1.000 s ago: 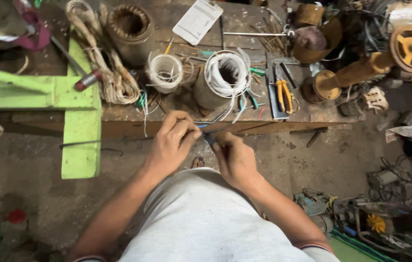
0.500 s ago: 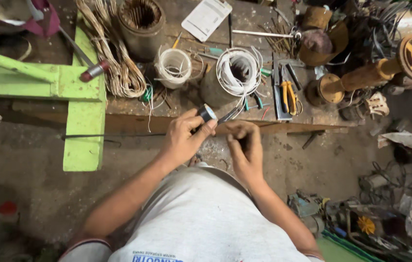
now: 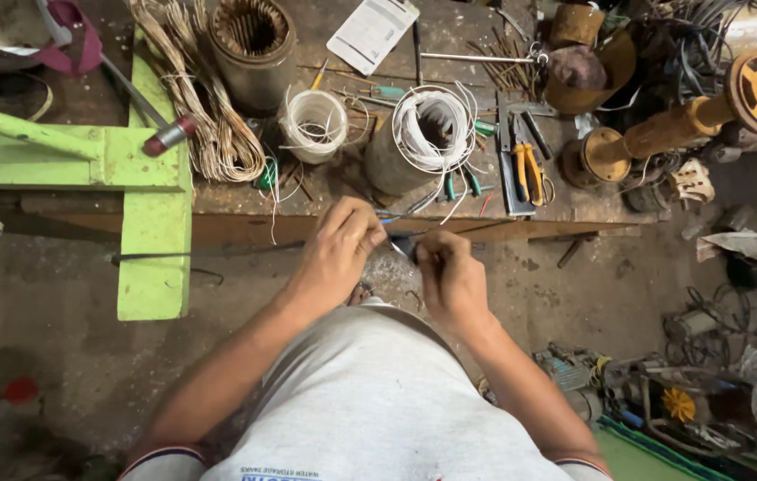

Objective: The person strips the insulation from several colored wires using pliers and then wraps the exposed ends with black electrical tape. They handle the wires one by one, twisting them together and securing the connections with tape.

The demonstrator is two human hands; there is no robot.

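Observation:
My left hand [image 3: 338, 249] and my right hand [image 3: 448, 274] meet just below the front edge of the wooden workbench [image 3: 245, 227]. Between their fingertips they pinch a small thin piece [image 3: 399, 245], with a blue wire end showing near the left fingers; what it is exactly is too small to tell. Straight above the hands stands a grey cylinder wrapped with a white wire coil [image 3: 427, 134]. A smaller roll of clear white wire [image 3: 313, 125] stands to its left.
On the bench lie a copper wire bundle [image 3: 196, 107], a wound stator core [image 3: 249, 40], orange-handled pliers [image 3: 528, 169], a white booklet [image 3: 371, 31], a wooden spool shaft [image 3: 690, 120]. A green metal frame [image 3: 142, 214] juts out left. Motor parts clutter the floor at right.
Both hands have stayed at the bench edge, their fingertips working the small piece; the left hand lowered slightly and the view shifted a little.

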